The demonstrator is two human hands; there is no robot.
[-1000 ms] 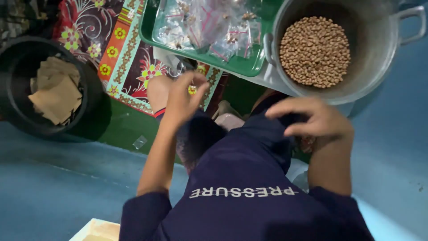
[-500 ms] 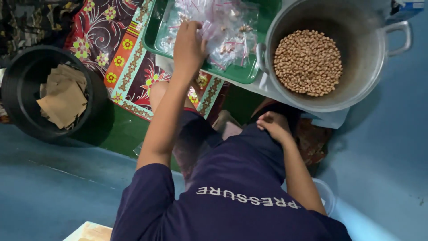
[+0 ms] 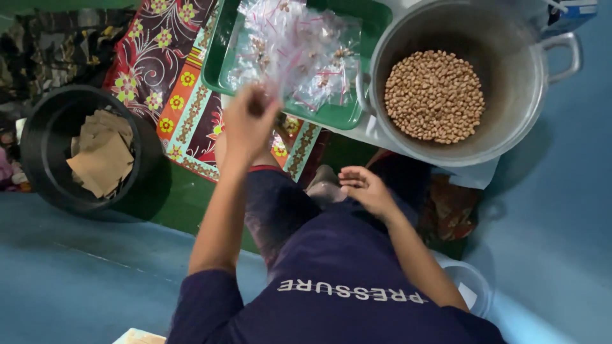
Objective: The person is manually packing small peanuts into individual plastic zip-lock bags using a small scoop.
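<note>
Here the left hand (image 3: 250, 121) is clenched on a small clear plastic bag (image 3: 280, 60), lifted over the green tray (image 3: 229, 44) holding a heap of such bags, some apparently already with nuts inside. The right hand (image 3: 363, 188) is released, empty, resting on the lap. The metal pot (image 3: 510, 95) beside the tray is still well filled with peanuts (image 3: 435, 95), so much looks left to pack. Half a second ago the left hand reached into the tray; now it has drawn back with the bag
</note>
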